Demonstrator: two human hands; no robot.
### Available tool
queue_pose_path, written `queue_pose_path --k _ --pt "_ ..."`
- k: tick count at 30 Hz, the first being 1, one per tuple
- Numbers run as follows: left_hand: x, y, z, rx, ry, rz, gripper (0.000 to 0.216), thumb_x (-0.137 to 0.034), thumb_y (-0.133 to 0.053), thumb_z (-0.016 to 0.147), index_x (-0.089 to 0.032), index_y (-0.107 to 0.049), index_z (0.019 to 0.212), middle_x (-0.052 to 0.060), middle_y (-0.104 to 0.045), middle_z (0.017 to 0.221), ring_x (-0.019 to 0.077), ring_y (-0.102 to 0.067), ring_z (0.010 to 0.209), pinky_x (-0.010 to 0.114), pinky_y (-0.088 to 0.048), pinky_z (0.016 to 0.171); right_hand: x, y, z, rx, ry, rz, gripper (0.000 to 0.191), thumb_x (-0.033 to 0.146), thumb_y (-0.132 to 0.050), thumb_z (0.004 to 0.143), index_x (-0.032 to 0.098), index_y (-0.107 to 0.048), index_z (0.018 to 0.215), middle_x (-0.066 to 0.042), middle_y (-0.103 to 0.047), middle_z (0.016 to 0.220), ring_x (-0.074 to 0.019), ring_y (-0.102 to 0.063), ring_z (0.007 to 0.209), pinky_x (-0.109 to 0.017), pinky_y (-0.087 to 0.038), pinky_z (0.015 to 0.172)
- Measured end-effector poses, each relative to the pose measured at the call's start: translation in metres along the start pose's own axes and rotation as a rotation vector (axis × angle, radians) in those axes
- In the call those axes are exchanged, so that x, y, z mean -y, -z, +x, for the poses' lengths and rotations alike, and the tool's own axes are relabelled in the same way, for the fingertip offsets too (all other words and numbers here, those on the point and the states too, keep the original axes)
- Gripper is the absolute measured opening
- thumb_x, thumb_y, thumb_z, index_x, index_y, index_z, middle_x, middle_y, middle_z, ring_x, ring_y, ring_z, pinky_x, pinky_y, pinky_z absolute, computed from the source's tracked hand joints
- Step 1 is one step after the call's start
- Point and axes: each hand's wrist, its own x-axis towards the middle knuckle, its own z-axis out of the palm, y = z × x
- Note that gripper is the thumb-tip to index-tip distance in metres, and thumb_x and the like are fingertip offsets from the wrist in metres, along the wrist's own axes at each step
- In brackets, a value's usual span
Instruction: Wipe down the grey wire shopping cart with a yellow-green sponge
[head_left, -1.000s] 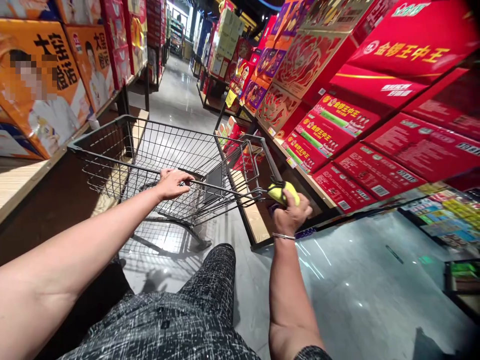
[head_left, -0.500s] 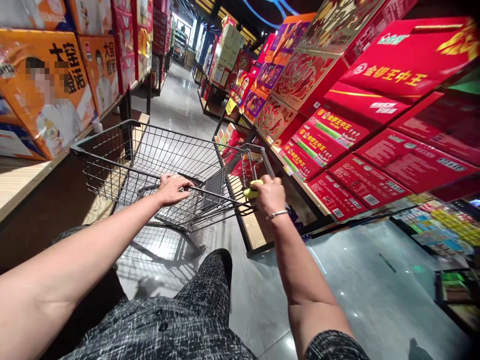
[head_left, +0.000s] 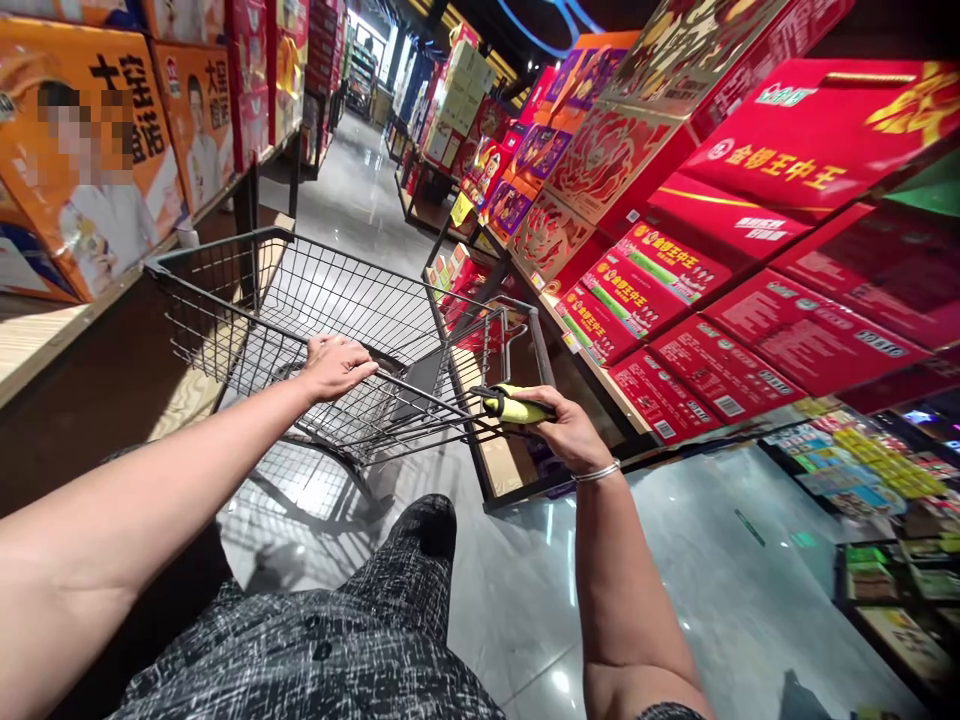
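closed around a folded yellow-green cloth [head_left: 517, 408], the right hand [head_left: 576, 430] sits just right of the middle of the frame, fingers pointing left along it. the cloth has dark edging and lies against the near right corner of a black wire shopping cart [head_left: 420, 388]; whether it wraps around the bar there cannot be told. a silvery bracelet [head_left: 598, 472] circles the right wrist. left of the middle, the left hand [head_left: 334, 368] lies on the cart's near top rim with its knuckles bent and fingers turned to the right; how firmly it closes on the rim cannot be told, since its underside is hidden.

the cart fills the middle of the frame, tilted in view, its mesh basket reaching from the left toward the right shelf. in the upper left stand orange boxes [head_left: 82, 150] on a wooden shelf. red boxes [head_left: 787, 140] with yellow lettering are stacked across the right, and a yellow tag [head_left: 461, 208] hangs at the upper middle. dark, white-flecked clothing [head_left: 300, 640] covers the bottom, above a shiny grey floor [head_left: 525, 600].
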Motion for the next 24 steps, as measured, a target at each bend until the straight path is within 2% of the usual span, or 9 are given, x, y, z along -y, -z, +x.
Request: queue_pose_path --k 2,6,9,11,13,15,17,20,24 --pt "0.009 0.001 0.003 0.008 -0.014 0.023 0.043 -0.057 -0.038 0.09 -0.032 -0.073 0.088 0.001 -0.068 0.116 0.0301 -0.047 0.121 0.052 -0.021 0.104 0.008 -0.006 -0.005 0.016 0.031 -0.037 0.038 0.015 -0.061 0.071 0.022 -0.072 0.107 -0.005 -0.065 0.113 -0.0202 -0.06 0.111 -0.039 -0.047 0.101" --pt "0.028 0.005 0.008 0.023 0.05 0.04 0.042 -0.055 -0.039 0.091 -0.035 -0.075 0.099 -0.001 -0.049 0.146 0.0365 -0.024 0.142 0.059 -0.008 0.113 0.022 -0.026 -0.014 0.007 0.138 -0.174 0.045 0.005 -0.055 0.072 0.024 -0.071 0.11 -0.005 -0.061 0.112 -0.0183 -0.059 0.11 -0.038 -0.046 0.101" --pt "0.027 0.006 0.008 -0.042 0.183 0.017 0.04 -0.048 -0.041 0.092 -0.032 -0.071 0.114 0.004 -0.042 0.151 0.0403 -0.012 0.147 0.064 0.0 0.115 0.034 -0.041 -0.016 0.033 0.203 -0.286 0.051 -0.001 -0.052 0.074 0.026 -0.07 0.113 -0.005 -0.059 0.115 -0.0186 -0.055 0.113 -0.04 -0.044 0.103" --pt "0.015 0.004 0.003 -0.104 0.205 0.012 0.042 -0.044 -0.041 0.092 -0.028 -0.068 0.12 0.007 -0.042 0.151 0.0401 -0.011 0.148 0.066 0.002 0.115 0.044 -0.046 -0.013 0.09 0.23 -0.342 0.051 -0.002 -0.053 0.077 0.028 -0.069 0.115 -0.005 -0.058 0.117 -0.0189 -0.054 0.113 -0.041 -0.044 0.103" --pt "-0.006 0.001 -0.006 -0.098 0.096 -0.005 0.041 -0.045 -0.04 0.093 -0.028 -0.066 0.121 0.006 -0.046 0.148 0.0375 -0.016 0.148 0.066 0.003 0.116 0.052 -0.049 -0.005 0.176 0.288 -0.357 0.051 -0.002 -0.053 0.079 0.028 -0.068 0.117 -0.005 -0.058 0.116 -0.0184 -0.054 0.111 -0.039 -0.045 0.101" --pt "-0.027 -0.005 -0.018 0.015 -0.147 -0.07 0.041 -0.048 -0.035 0.097 -0.032 -0.065 0.12 0.002 -0.055 0.139 0.0315 -0.028 0.144 0.065 0.006 0.117 0.059 -0.052 0.008 0.254 0.376 -0.362 0.051 -0.003 -0.051 0.081 0.027 -0.068 0.118 -0.005 -0.058 0.114 -0.0177 -0.054 0.109 -0.037 -0.045 0.099" --pt "-0.043 -0.011 -0.029 0.038 -0.348 -0.134 0.041 -0.05 -0.038 0.096 -0.03 -0.063 0.121 0.003 -0.061 0.131 0.0285 -0.04 0.136 0.062 0.006 0.118 0.066 -0.057 0.023 0.289 0.451 -0.415 0.051 -0.004 -0.05 0.081 0.028 -0.069 0.118 -0.005 -0.058 0.115 -0.0176 -0.053 0.108 -0.036 -0.044 0.098" --pt "-0.049 -0.016 -0.041 -0.043 -0.377 -0.196 0.041 -0.049 -0.041 0.095 -0.025 -0.063 0.12 0.007 -0.063 0.125 0.0293 -0.044 0.132 0.061 0.003 0.119 0.073 -0.069 0.052 0.331 0.475 -0.61 0.051 -0.002 -0.049 0.084 0.029 -0.069 0.118 -0.006 -0.057 0.117 -0.0185 -0.051 0.103 -0.034 -0.044 0.094" --pt "-0.036 -0.011 -0.044 -0.055 -0.335 -0.237 0.037 -0.045 -0.036 0.099 -0.025 -0.065 0.113 0.005 -0.063 0.123 0.0269 -0.042 0.133 0.06 0.002 0.119 0.075 -0.078 0.101 0.464 0.36 -0.902 0.043 0.005 -0.052 0.085 0.029 -0.074 0.112 -0.007 -0.061 0.11 -0.0192 -0.054 0.094 -0.033 -0.043 0.09"
